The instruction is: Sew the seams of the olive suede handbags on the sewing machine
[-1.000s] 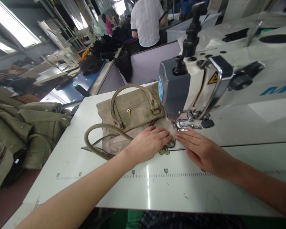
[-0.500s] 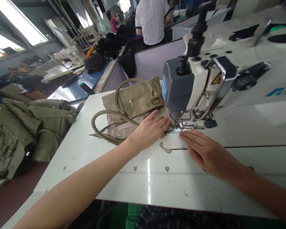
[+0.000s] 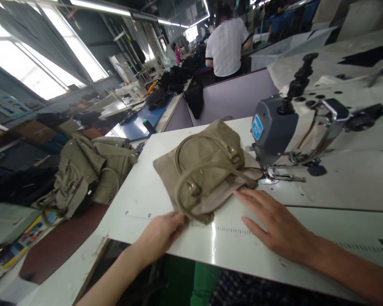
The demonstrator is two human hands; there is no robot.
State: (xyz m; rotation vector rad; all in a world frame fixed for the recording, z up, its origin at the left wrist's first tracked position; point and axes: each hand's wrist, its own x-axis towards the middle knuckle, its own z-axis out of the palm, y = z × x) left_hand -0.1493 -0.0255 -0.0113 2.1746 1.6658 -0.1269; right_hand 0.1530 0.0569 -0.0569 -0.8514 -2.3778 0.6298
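Observation:
An olive-khaki handbag (image 3: 207, 153) with two rounded handles and brass-coloured buckles lies turned at an angle on the white sewing table (image 3: 140, 191). My left hand (image 3: 162, 231) is closed on the bag's near left side, close to a handle; its fingertips are blurred and partly hidden. Just right of the bag's near edge, my right hand (image 3: 274, 225) is open, thumb apart and fingers stretched out, the fingertips at the edge of the bag. The bag's right end lies by the presser foot (image 3: 271, 174) of the sewing machine (image 3: 276, 127).
More olive bags (image 3: 92, 170) are heaped to the left of the table. A green-tipped thread cone (image 3: 149, 126) stands near the far left corner. Behind a lilac partition (image 3: 236, 93), a person in a white shirt (image 3: 228, 46) faces away.
The bag has come away from the needle area and turned on the table. My left hand has moved from beside the presser foot to the bag's near left side. The view has shifted left.

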